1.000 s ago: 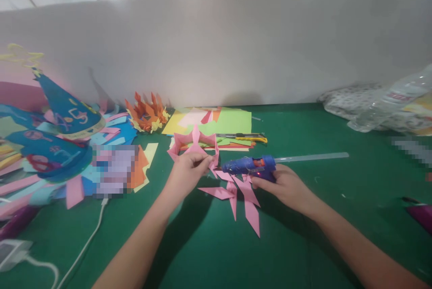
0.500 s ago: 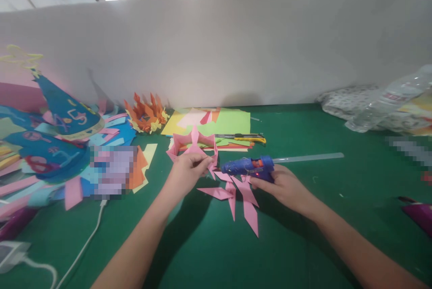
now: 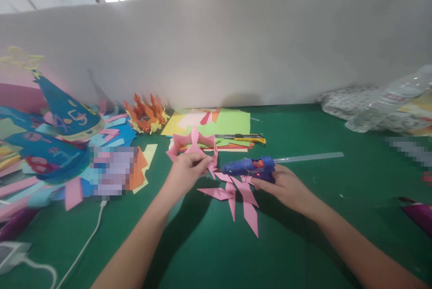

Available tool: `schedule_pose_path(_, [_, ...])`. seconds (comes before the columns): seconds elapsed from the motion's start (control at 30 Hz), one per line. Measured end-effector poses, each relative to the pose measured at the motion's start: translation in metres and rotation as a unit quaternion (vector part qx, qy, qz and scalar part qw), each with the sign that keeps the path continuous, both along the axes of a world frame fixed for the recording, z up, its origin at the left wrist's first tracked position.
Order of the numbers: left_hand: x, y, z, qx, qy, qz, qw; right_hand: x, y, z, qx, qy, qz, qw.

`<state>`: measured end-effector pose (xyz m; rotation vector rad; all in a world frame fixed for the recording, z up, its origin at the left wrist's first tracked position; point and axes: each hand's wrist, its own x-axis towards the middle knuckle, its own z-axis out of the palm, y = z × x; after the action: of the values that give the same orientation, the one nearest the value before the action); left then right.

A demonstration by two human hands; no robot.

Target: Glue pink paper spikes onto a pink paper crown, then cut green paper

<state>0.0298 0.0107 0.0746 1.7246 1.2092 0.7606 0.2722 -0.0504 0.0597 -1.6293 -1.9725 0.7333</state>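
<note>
The hot-glue gun (image 3: 238, 167) is blue and red-orange, its glue stick (image 3: 310, 157) translucent whitish. The paper crown (image 3: 195, 147) and paper pieces (image 3: 250, 218) are plain pink, the tabletop (image 3: 216, 257) deep green. The utility knife (image 3: 253, 139) is yellow and dark, the cloth bundle (image 3: 344, 100) pale with dark speckles.

Hands (image 3: 191, 169) — bare | wrists (image 3: 315, 208) — bare, slim | forearms (image 3: 137, 241) — bare as far as they show

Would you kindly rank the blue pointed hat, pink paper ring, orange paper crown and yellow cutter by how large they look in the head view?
Blue pointed hat
Pink paper ring and orange paper crown: too close to rank; the left hand partly covers the ring
Yellow cutter
</note>
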Motion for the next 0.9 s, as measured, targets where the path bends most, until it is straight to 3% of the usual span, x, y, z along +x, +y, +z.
schedule_pose_path(0.57, [-0.0023,0.0023,-0.0004,0.006,0.018,0.004,1.0,0.0005,-0.0017,0.0021,0.0,-0.014,0.005,1.0])
schedule_pose_path(0.9, [-0.0036,0.003,0.0049,-0.035,-0.05,0.017,0.998,-0.0001,-0.0035,0.0059,-0.017,-0.005,0.002,1.0])
